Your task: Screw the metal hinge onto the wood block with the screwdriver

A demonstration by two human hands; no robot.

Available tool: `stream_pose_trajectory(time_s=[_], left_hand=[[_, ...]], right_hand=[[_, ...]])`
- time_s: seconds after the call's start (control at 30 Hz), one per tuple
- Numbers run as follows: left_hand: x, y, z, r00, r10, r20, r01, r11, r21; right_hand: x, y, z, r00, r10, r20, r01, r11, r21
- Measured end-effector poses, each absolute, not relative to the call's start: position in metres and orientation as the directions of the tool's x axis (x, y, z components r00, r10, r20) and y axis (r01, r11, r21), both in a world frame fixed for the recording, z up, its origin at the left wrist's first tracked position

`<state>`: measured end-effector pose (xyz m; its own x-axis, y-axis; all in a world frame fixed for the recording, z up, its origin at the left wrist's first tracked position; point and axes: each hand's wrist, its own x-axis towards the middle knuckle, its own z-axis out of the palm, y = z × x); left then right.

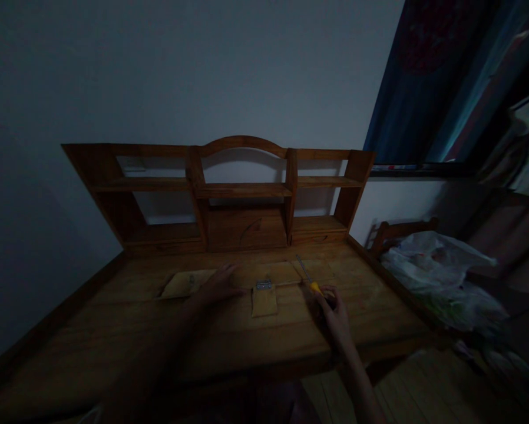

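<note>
My right hand [334,312] is closed around the yellow handle of a screwdriver [314,287], whose thin metal shaft points up and to the left over the desk. My left hand [220,284] is open, its fingers reaching rightward above the desktop. Between the hands lies a small square wooden piece [264,301] with a metal hinge [264,284] at its far edge. The hinge meets a longer flat wooden strip [286,272] behind it. Left of my left hand is another flat wooden piece [182,284], bearing a small metal part [191,279]. Dim light blurs fine details.
The wooden desk [229,347] has raised side edges and a shelf unit [244,189] along its back, against the wall. To the right, clear plastic bags [441,265] sit by a wooden chair [382,232]. A dark curtain [406,106] hangs at the window.
</note>
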<state>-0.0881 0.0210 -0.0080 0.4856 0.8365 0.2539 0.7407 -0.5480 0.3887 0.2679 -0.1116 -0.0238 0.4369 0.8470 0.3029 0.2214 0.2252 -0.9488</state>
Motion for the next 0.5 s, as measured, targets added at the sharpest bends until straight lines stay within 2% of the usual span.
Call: stream_pose_trajectory(time_s=[0.17, 0.27, 0.37, 0.5], left_hand=[[-0.086, 0.03, -0.021, 0.445, 0.802, 0.399, 0.713, -0.586, 0.384], [-0.075, 0.04, -0.03, 0.429, 0.776, 0.462, 0.705, -0.607, 0.367], [-0.049, 0.051, -0.035, 0.436, 0.752, 0.494, 0.684, -0.634, 0.361], [0.013, 0.065, -0.034, 0.441, 0.723, 0.532, 0.634, -0.67, 0.386]], right_hand=[[0.31, -0.128, -0.029, 0.538, 0.75, 0.385, 0.353, 0.214, -0.911], [0.325, -0.139, -0.034, 0.695, 0.561, 0.449, 0.466, 0.124, -0.876], [0.322, -0.144, -0.036, 0.776, 0.408, 0.481, 0.501, 0.066, -0.863], [0.312, -0.146, -0.034, 0.786, 0.393, 0.477, 0.501, 0.048, -0.864]])
